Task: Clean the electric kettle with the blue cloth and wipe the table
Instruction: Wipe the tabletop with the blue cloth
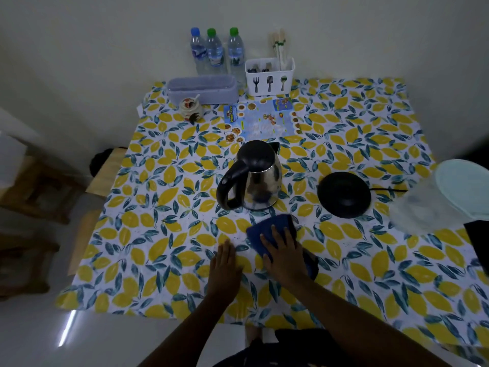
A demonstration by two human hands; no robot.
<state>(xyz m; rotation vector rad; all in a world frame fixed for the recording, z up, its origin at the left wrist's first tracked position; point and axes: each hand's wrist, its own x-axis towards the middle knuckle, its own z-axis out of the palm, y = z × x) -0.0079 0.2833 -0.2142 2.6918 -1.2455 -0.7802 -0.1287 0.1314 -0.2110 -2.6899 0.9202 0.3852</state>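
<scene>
Dim, bluish, edges warped and blurred

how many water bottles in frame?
3, standing in a row against the wall behind the table: blue-capped bottle on the left, green-capped bottle in the middle, second green-capped bottle on the right beside the cutlery caddy. None seem hidden.

Three bottles (214, 50), one kettle (260, 178), one cloth (270, 231)
</scene>
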